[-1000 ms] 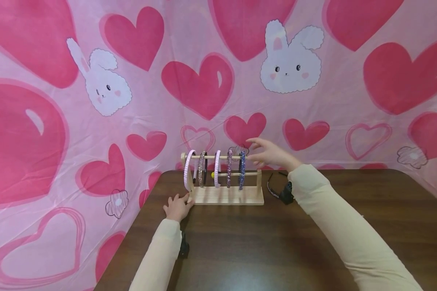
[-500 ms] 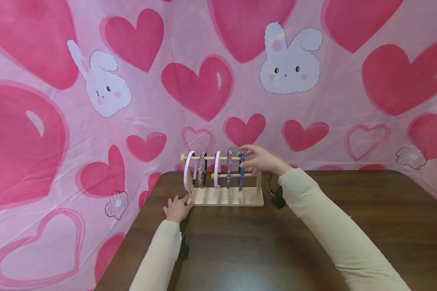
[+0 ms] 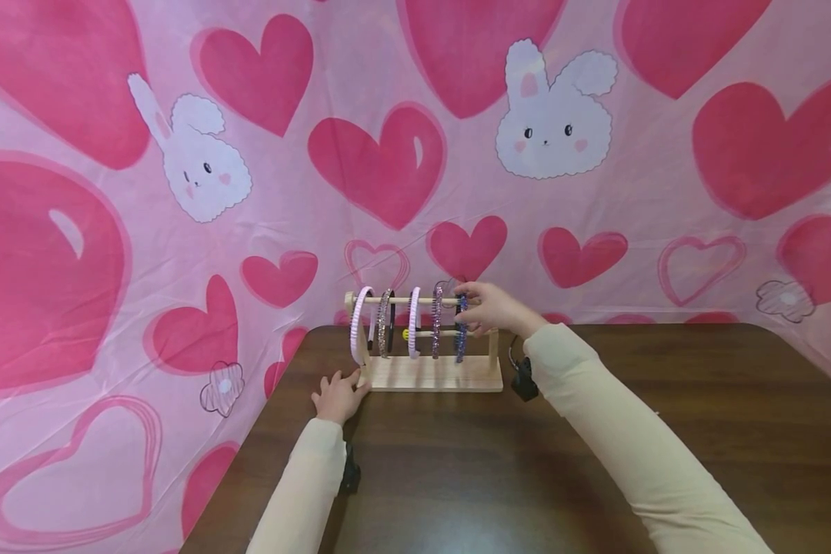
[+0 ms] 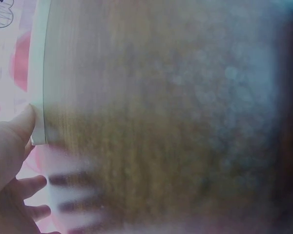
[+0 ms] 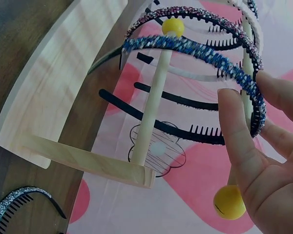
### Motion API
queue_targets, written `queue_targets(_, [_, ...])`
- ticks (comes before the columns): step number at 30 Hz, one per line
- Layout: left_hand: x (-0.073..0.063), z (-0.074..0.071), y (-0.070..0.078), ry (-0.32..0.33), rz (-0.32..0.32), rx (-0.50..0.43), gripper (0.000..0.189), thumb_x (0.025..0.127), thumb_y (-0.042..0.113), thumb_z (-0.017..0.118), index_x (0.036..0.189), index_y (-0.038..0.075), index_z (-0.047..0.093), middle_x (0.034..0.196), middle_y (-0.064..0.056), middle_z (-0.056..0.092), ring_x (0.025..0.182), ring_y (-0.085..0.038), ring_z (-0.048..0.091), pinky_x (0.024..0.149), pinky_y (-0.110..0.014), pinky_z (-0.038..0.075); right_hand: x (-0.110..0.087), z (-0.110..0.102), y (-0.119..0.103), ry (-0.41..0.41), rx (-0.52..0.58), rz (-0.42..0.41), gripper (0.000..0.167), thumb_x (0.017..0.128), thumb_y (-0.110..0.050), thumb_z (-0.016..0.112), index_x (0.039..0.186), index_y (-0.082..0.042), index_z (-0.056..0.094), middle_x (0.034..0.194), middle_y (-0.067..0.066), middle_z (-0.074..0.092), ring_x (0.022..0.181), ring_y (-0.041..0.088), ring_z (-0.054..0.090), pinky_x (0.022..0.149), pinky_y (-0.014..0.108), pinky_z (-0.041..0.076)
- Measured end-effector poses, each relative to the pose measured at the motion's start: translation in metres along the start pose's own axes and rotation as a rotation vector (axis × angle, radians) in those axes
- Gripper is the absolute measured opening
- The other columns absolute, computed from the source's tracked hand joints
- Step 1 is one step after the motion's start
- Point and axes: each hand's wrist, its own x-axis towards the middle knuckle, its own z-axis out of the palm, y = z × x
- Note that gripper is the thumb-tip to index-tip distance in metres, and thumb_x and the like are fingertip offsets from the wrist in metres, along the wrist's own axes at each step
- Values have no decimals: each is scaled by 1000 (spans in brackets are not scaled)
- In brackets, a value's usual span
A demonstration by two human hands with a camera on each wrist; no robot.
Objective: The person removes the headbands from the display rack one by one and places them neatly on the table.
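Note:
A wooden headband stand (image 3: 429, 373) bears several headbands on its upper rod. At the rod's right end, my right hand (image 3: 495, 308) holds a blue glitter headband (image 5: 200, 56); in the right wrist view the band passes between thumb (image 5: 232, 112) and fingers. Beside it hangs a pink-purple glitter headband (image 3: 436, 323). Farther left are a lilac headband (image 3: 413, 323), a brownish glitter one (image 3: 382, 327) and another lilac one (image 3: 357, 327). My left hand (image 3: 337, 396) rests at the base's left end, fingers spread on the table, its thumb (image 4: 25, 119) against the base edge.
A silvery glitter headband (image 5: 10, 207) lies on the brown table (image 3: 443, 477) right of the stand. Yellow balls (image 5: 229, 202) cap the rod ends. Behind the table hangs a pink heart-and-bunny cloth (image 3: 388, 61). Black wrist cameras (image 3: 524, 381) sit under the sleeves.
My right hand has moved left and slightly down from beyond the rod's right end onto the blue headband, its fingers drawing closer together. The left hand has stayed at the base.

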Motion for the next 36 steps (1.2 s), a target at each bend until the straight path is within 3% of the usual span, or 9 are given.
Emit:
queue_targets(10, [3, 3, -2, 18, 1, -22, 55, 90, 46, 52, 134, 13, 49, 137, -27, 36, 125, -52, 22, 92, -67, 17, -1, -1, 0, 36, -26, -13, 57, 85, 2, 59, 137, 2, 37, 130, 31, 41, 57, 20, 60, 62, 40, 53])
queue_targets(18, [1, 1, -1, -8, -13, -20, 52, 92, 39, 53, 136, 12, 46, 139, -27, 33, 127, -51, 20, 93, -67, 16, -6, -7, -6, 83, -56, -54, 56, 85, 2, 59, 136, 4, 38, 129, 30, 42, 54, 20, 60, 60, 41, 53])
queue_targets(31, [1, 2, -3, -2, 1, -14, 53, 92, 40, 53, 136, 12, 46, 138, -28, 33, 126, -52, 21, 93, -67, 17, -17, -21, -18, 117, -61, -78, 56, 85, 1, 60, 136, 1, 39, 132, 25, 40, 67, 37, 62, 60, 38, 53])
queue_targets(36, [-1, 0, -2, -7, 5, -12, 53, 92, 40, 53, 136, 12, 46, 138, -28, 33, 126, -52, 20, 93, -67, 18, -21, -28, -24, 122, -71, -80, 55, 86, -1, 60, 137, 0, 40, 132, 25, 40, 66, 35, 63, 58, 37, 53])
